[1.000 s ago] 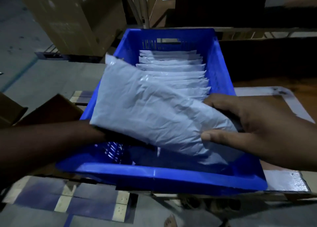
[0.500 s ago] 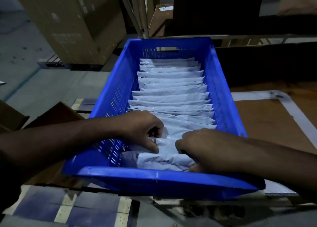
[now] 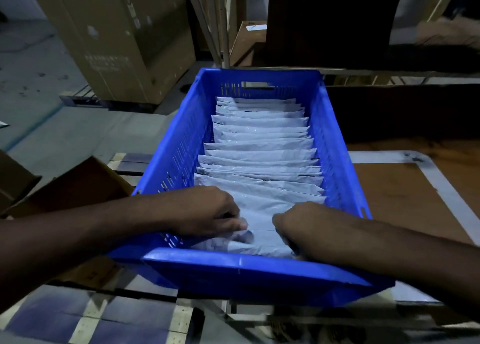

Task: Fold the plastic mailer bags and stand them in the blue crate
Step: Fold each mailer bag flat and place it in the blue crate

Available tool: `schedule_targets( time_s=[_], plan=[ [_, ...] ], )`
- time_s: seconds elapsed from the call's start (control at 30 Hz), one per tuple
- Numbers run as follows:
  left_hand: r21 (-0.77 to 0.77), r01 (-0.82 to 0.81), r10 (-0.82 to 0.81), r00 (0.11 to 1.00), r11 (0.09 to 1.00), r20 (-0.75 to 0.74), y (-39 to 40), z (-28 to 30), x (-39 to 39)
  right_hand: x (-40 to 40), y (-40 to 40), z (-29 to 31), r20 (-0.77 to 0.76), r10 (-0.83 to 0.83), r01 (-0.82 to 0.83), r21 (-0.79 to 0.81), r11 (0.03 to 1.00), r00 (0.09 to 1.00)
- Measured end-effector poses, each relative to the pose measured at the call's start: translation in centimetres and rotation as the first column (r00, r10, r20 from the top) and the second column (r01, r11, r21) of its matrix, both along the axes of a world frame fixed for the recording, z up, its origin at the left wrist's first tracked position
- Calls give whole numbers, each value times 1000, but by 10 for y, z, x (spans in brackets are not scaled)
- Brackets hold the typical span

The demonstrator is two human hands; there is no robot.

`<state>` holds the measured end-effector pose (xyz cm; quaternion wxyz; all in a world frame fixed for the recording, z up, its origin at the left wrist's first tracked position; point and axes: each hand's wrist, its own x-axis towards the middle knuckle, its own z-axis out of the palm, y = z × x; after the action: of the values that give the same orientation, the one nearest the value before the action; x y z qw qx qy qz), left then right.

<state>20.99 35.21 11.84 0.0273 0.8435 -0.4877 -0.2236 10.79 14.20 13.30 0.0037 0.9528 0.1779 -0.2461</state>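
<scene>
Crate: blue, centre of view, long axis 6 to 12 o'clock.
Bags: grey, folded, standing on edge in a row from 12 o'clock end down to the hands.
Nearest bag: at 6 o'clock end, inside crate, crumpled.
Left hand: fingers curled, pinching nearest bag.
Right hand: fingers curled down onto nearest bag.
Box: cardboard, at 10 o'clock.

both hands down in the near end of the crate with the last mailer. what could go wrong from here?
1. The nearest folded grey plastic mailer bag looks crumpled under the left hand and right hand; it may spring open or slump once released.
2. The row of standing mailers leans; it could topple.
3. The blue plastic crate overhangs its support; pressing down might tip it.
</scene>
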Motion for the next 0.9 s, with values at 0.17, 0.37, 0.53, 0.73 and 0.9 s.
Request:
schedule_targets(
  time_s=[0.17,0.37,0.53,0.73,0.9],
  plan=[
    [81,45,-52,996,996,78,8,2,-6,-2,-1,-3,183,-13,17,-23,1000,983],
    [-26,119,-109,965,993,239,14,-10,-6,-2,2,-6,186,-22,39,-85,996,982],
    [111,106,-138,931,988,337,11,-6,-7,1,4,-6,121,-19,29,-80,996,993],
    [90,45,-65,971,995,231,-2,-9,-12,8,10,-11,157,-26,51,-158,986,987],
    [56,-40,19,940,998,340,-10,-8,-9,13,2,-5,329,-38,100,-172,980,944]
  ],
)
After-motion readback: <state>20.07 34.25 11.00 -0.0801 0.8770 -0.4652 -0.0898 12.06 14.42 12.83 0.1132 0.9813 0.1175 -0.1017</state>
